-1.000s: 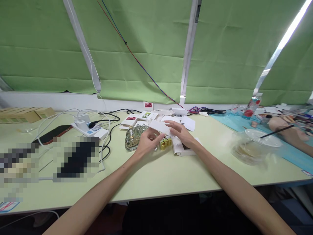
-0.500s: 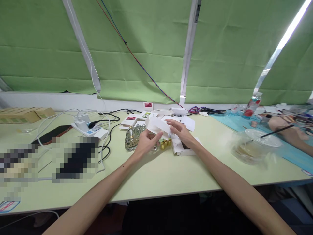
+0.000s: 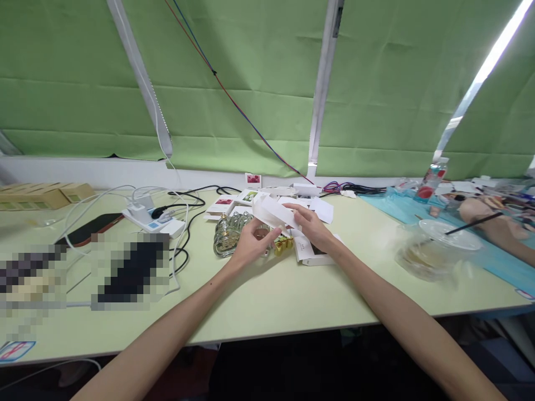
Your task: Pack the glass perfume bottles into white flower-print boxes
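Note:
My left hand (image 3: 251, 245) and my right hand (image 3: 311, 225) meet over the middle of the pale green table (image 3: 267, 295). Together they grip a small white cardboard box (image 3: 273, 211), held tilted, with its flap end toward the window. The left fingers pinch its lower near end and the right fingers hold its right end. Just below the box lie gold caps (image 3: 283, 244). A ribbed glass perfume bottle (image 3: 229, 234) lies to the left of my left hand. An open white box (image 3: 311, 253) rests under my right wrist.
Small printed cards and flat white boxes (image 3: 234, 203) lie behind my hands. At the left are a white power strip (image 3: 152, 220) with cables, a dark phone (image 3: 90, 228) and brown cartons (image 3: 42, 195). Clear plastic bowls (image 3: 434, 250) and a blue sheet (image 3: 472, 245) occupy the right.
Both hands have lifted the white box slightly and tilted it, so its far end rose toward the window. The arms have otherwise stayed in place.

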Action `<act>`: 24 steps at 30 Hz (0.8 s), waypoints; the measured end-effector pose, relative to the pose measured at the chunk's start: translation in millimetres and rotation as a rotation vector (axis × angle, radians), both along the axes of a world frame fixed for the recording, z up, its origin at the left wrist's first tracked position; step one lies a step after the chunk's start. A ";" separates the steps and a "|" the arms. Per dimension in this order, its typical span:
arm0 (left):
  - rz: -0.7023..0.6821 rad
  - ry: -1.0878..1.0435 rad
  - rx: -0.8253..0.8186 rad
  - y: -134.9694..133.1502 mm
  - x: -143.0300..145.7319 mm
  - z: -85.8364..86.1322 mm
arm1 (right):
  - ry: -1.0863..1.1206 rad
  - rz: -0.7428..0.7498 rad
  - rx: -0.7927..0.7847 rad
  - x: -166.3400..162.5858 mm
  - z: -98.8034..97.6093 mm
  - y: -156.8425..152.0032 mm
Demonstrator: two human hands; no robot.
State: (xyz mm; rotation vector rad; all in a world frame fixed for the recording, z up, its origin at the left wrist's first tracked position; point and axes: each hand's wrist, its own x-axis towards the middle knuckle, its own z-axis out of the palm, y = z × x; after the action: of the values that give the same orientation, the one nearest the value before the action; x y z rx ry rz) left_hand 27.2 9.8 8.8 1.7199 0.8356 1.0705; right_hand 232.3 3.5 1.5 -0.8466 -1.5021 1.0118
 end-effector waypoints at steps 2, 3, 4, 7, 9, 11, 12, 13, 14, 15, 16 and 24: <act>0.008 -0.014 0.002 -0.7 0.3 0.3 | -0.001 0.015 -0.014 -0.3 1.3 -1.4; 0.010 -0.019 0.004 -1.0 0.4 0.4 | -0.004 0.023 -0.022 -0.5 2.1 -2.2; 0.012 -0.022 0.007 -1.3 0.6 0.5 | -0.006 0.033 -0.030 -0.7 3.0 -3.0; 0.018 -0.023 0.021 -1.2 0.9 0.0 | 0.010 0.080 -0.042 -1.2 5.6 -5.5; 0.024 -0.022 0.038 -0.3 0.9 -0.8 | 0.018 0.107 -0.041 -1.3 7.0 -6.9; 0.029 -0.021 0.054 0.6 0.8 -1.8 | 0.013 0.120 -0.040 -1.2 7.7 -7.9; 0.030 -0.021 0.061 1.0 0.7 -2.1 | 0.005 0.122 -0.041 -1.1 7.9 -8.3; 0.029 -0.022 0.067 1.2 0.5 -2.3 | -0.002 0.123 -0.041 -1.0 8.0 -8.6; 0.026 -0.021 0.072 1.3 0.4 -2.4 | -0.008 0.123 -0.041 -1.0 8.1 -8.8; 0.024 -0.020 0.076 1.4 0.3 -2.3 | -0.014 0.125 -0.042 -1.0 8.2 -9.0; 0.023 -0.018 0.080 1.3 0.2 -2.2 | -0.016 0.123 -0.041 -1.1 8.2 -9.3; 0.027 -0.012 0.096 4.5 0.3 -4.9 | -0.026 0.137 -0.021 -1.8 9.2 -11.7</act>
State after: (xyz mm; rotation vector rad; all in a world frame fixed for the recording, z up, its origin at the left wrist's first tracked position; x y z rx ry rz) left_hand 27.5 14.3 4.0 1.7844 0.8134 1.1549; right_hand 230.5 -8.3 10.7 -0.7824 -1.5908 1.1221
